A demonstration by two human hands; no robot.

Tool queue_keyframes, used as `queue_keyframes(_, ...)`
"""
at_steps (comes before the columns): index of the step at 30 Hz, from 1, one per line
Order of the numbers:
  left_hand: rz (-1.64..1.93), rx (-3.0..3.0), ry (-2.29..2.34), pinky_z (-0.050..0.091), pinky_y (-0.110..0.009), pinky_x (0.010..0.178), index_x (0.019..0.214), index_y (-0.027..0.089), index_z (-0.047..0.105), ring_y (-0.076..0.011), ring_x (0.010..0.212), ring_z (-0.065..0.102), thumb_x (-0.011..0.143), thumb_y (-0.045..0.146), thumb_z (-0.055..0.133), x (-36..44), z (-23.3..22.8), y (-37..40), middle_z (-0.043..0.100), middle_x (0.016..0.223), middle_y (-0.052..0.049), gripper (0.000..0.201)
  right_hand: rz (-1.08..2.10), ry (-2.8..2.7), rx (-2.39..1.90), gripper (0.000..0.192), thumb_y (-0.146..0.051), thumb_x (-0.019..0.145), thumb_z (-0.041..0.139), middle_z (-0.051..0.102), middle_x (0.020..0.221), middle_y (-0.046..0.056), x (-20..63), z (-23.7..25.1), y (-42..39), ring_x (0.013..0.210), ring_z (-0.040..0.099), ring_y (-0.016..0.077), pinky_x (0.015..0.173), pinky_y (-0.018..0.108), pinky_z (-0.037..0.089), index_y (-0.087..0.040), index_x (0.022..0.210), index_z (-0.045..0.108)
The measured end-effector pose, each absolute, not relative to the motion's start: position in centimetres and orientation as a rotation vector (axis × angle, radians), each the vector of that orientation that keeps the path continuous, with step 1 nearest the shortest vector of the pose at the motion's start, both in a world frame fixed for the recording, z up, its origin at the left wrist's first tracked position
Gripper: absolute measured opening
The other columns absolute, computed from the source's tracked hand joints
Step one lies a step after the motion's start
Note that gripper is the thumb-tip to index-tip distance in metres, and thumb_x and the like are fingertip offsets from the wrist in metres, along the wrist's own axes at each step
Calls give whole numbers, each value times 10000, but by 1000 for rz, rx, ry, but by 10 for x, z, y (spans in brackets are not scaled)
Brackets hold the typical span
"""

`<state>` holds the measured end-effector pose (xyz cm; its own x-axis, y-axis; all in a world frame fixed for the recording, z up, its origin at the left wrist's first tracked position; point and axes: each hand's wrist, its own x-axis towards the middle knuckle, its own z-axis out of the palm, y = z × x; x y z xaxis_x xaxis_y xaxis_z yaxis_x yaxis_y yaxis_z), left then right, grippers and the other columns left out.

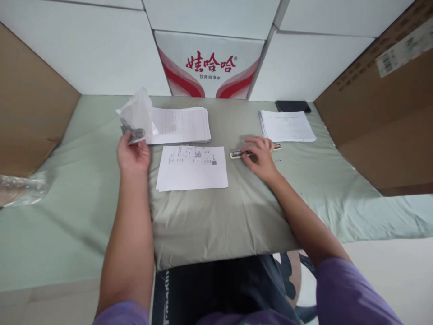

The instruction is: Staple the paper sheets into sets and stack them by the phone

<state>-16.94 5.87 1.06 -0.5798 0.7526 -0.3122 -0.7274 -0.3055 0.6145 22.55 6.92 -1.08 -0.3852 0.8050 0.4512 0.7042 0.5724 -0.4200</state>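
Note:
My left hand [134, 155] is raised at the left, its fingers closed on a crumpled clear plastic bag [138, 110]. Small dark grey pieces lie in the bottom of the bag, too blurred to name. My right hand [261, 158] curls over a long, narrow stapler-like tool [236, 154] with a cream end and a metal body, which lies on the cloth; the hand covers its middle. Between the hands is a small stack of printed sheets [192, 174] with a QR code. Behind the bag sits a thicker paper stack [181, 125].
Another paper stack [287, 126] lies at the right, with a black phone [292, 106] behind it. White cartons [211, 63] form a wall at the back. Brown cardboard boxes [389, 126] stand on both sides. Clear plastic wrapping [22, 189] is at the far left. Green cloth [219, 221] covers the surface.

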Motion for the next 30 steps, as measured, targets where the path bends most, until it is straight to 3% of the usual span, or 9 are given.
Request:
queue_keyframes(3,1994,38,911,543,-83,539,950,137,573,-21,637,658,1017,116,437,-171,8,59,705,706,43,153,188,-2201,-1188,147,-367,916,614,645,1329,56,225,-11,69,1312,456,321,1140,578,193,-267,921,721)
queue_keyframes(11,1979,70,944,531,-74,564,960,145,575,-10,644,656,1009,135,467,-176,3,60,708,728,51,119,267,-2191,-1209,196,-371,932,592,631,1361,66,223,-11,68,1324,455,318,1105,552,268,-278,1011,746)
queue_keyframes(18,1934,98,953,446,-73,477,880,168,587,-10,583,628,909,105,593,-157,10,64,687,718,61,70,291,-2041,-1115,236,-403,974,527,689,1189,80,208,21,47,1187,570,299,1054,528,374,-283,966,730)
queue_keyframes(21,1883,205,1005,453,-82,476,823,196,569,-28,561,626,797,125,724,-131,16,63,662,692,75,172,352,-2006,-1010,258,-425,990,511,704,1106,89,196,29,33,1098,619,281,1016,513,427,-281,969,724)
queue_keyframes(30,1684,359,1076,561,-177,488,836,229,544,-108,592,674,675,107,802,-68,14,29,693,747,37,327,509,-1903,-969,330,-526,1000,505,706,1012,95,186,28,25,983,661,257,914,473,537,-278,979,722)
